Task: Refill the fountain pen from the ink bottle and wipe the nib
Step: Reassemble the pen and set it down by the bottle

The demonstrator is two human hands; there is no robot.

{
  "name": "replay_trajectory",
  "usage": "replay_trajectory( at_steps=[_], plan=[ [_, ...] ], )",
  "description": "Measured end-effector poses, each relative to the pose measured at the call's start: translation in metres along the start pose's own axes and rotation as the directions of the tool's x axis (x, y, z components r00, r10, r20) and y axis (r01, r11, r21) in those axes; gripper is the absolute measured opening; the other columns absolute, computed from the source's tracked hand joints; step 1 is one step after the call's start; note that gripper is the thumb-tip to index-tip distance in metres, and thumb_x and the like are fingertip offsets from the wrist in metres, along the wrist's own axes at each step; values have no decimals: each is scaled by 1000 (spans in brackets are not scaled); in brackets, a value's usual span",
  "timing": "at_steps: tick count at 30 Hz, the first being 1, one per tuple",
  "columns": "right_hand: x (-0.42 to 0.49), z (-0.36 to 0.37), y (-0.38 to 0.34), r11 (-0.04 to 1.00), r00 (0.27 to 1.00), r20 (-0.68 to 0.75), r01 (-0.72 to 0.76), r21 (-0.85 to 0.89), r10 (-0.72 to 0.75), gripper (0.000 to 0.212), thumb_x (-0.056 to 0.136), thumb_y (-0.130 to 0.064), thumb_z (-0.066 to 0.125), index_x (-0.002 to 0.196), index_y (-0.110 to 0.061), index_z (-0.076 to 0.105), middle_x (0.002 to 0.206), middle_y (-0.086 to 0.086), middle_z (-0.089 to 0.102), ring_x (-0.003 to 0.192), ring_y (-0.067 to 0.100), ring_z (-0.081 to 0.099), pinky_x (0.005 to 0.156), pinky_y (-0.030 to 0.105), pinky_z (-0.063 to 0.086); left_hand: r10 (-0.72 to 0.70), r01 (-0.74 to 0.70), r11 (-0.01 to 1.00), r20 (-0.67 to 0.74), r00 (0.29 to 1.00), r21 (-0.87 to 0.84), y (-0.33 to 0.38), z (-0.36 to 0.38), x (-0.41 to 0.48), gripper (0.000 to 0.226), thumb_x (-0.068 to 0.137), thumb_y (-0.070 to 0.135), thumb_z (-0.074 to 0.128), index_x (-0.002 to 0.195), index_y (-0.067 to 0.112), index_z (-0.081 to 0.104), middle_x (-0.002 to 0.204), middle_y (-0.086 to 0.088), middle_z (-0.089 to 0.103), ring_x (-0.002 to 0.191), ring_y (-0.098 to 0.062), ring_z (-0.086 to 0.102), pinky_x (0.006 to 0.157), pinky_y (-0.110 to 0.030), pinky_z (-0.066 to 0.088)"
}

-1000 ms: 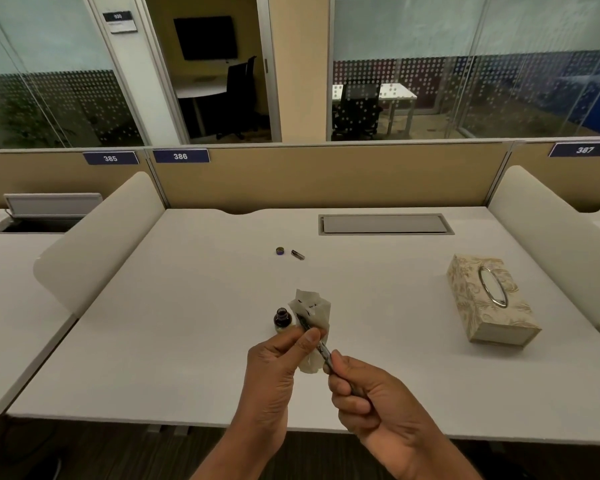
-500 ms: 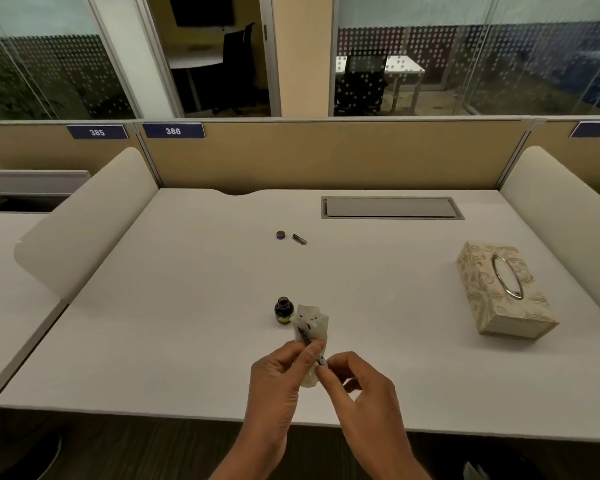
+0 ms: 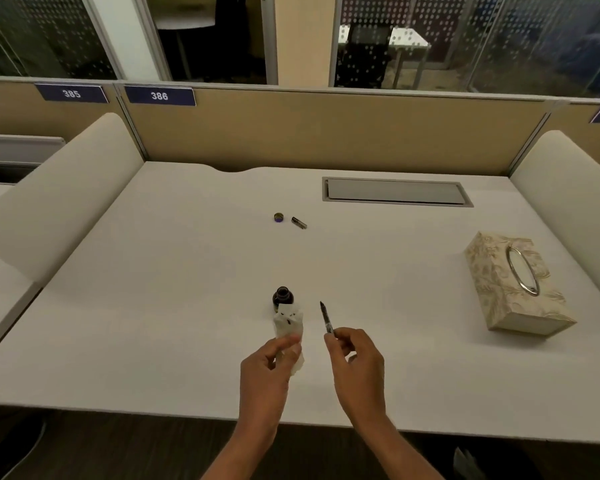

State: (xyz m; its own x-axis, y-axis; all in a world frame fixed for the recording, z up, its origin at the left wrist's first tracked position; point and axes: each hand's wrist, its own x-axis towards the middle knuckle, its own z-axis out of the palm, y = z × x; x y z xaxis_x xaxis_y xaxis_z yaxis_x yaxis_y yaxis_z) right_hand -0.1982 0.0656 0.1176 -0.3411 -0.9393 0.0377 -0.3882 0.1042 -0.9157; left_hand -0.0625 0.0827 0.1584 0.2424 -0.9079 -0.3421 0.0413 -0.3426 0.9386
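My left hand (image 3: 269,367) pinches a white tissue (image 3: 288,325) with dark ink spots, held upright over the desk. My right hand (image 3: 355,363) grips the dark fountain pen (image 3: 326,318) by its lower end, nib pointing up and away, a short gap to the right of the tissue. The small open ink bottle (image 3: 282,297) stands on the white desk (image 3: 153,306) just behind the tissue, partly hidden by it. Farther back lie the bottle's round cap (image 3: 279,217) and a small dark pen part (image 3: 299,222).
A patterned tissue box (image 3: 513,285) with an oval metal-rimmed opening sits at the right. A grey cable hatch (image 3: 395,191) is set into the desk at the back. Padded dividers (image 3: 59,192) flank both sides; a tan partition runs behind.
The pen was wrapped in the tissue between both hands; now the hands have parted, the pen is out to the right and the tissue stays in my left hand. The view tilted down.
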Motion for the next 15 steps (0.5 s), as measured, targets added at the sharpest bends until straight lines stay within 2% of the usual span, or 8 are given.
replay_trajectory(
  at_steps=[2, 5, 8, 15],
  plan=[
    [11, 12, 11, 998, 1000, -21, 3, -70, -5, 2, 93, -27, 68, 92, -28, 66, 84, -15, 66, 78, 6, 63, 65, 20, 53, -11, 11, 1000, -5, 1000, -6, -7, -1, 7, 20, 93, 23, 71, 111, 30, 78, 120, 9, 75, 117, -9, 65, 102, -32, 52],
    [27, 29, 28, 984, 999, -53, -4, -179, -6, 3, 94, -29, 66, 91, -27, 65, 83, -14, 64, 76, 7, 62, 65, 28, 56, -20, 21, 999, 4, 1000, -29, -16, -4, 15, 18, 92, 24, 71, 108, 31, 79, 117, 8, 76, 114, -9, 67, 93, -25, 53],
    [44, 46, 44, 959, 997, -79, -2, -283, -21, 6, 93, -28, 65, 90, -23, 65, 82, -10, 63, 76, 11, 60, 65, 36, 56, -32, 33, 998, 14, 999, -47, -26, -5, 22, 17, 93, 24, 71, 105, 31, 79, 117, 8, 77, 114, -8, 68, 91, -23, 53],
    [69, 71, 64, 887, 995, -101, -26, -460, -23, 14, 91, -25, 63, 80, -17, 61, 78, -2, 61, 78, 21, 56, 60, 36, 49, -44, 46, 997, 34, 998, -63, -38, -4, 33, 17, 94, 23, 69, 102, 33, 79, 116, 13, 75, 115, -5, 65, 89, -17, 50]
  ],
)
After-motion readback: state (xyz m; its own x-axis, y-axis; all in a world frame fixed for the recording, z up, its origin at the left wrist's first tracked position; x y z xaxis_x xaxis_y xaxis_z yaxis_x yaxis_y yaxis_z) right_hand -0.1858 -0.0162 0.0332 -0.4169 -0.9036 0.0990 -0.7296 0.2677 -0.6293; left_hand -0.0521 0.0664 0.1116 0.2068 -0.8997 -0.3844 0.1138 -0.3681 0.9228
